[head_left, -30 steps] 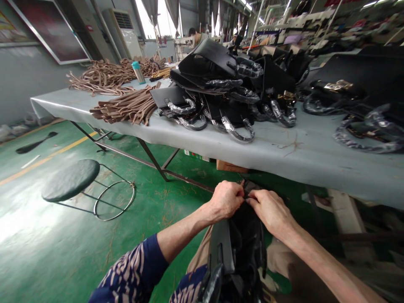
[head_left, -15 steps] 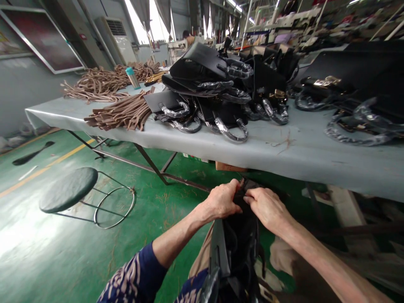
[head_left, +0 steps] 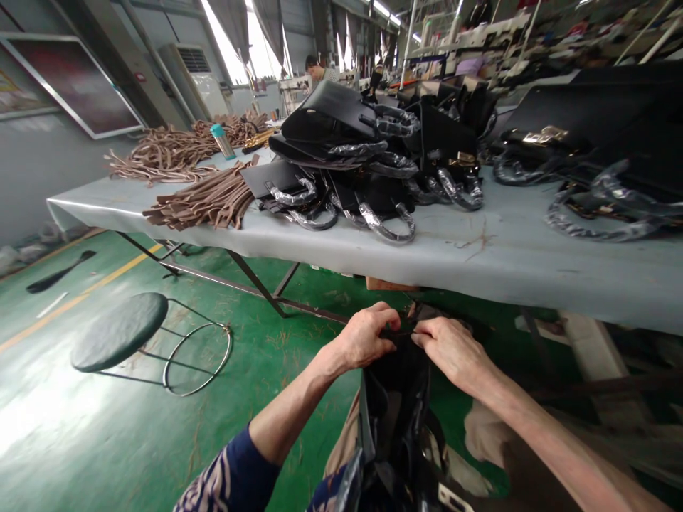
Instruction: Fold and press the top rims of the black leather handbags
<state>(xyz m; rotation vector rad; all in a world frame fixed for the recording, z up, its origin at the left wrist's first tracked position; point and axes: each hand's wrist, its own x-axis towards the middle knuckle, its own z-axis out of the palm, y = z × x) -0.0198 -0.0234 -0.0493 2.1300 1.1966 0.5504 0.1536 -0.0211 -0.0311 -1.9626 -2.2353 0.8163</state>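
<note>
A black handbag point(head_left: 398, 387) stands upright against my lap, below the table's front edge. A gold-coloured clasp plate point(head_left: 453, 498) and plastic-wrapped parts show near its bottom in view. My left hand point(head_left: 369, 336) is on the bag's far upper edge, fingers curled and thumb against the black material. Just right of it, my right hand point(head_left: 447, 348) pinches the same edge between thumb and fingers. Whatever small part lies between the fingertips is hard to make out.
On the grey-covered table point(head_left: 512, 263) lie piled black handbags point(head_left: 331, 121) with plastic-wrapped handles, brown strap bundles point(head_left: 205, 199) and a teal-topped bottle point(head_left: 223, 142). A round stool point(head_left: 120, 331) lies tipped on the green floor. A person point(head_left: 323, 71) is in the background.
My left hand has shifted slightly left, its fingertips farther from the right hand's. The right hand keeps its pinch at the bag's edge. The bag's opening shows a little more.
</note>
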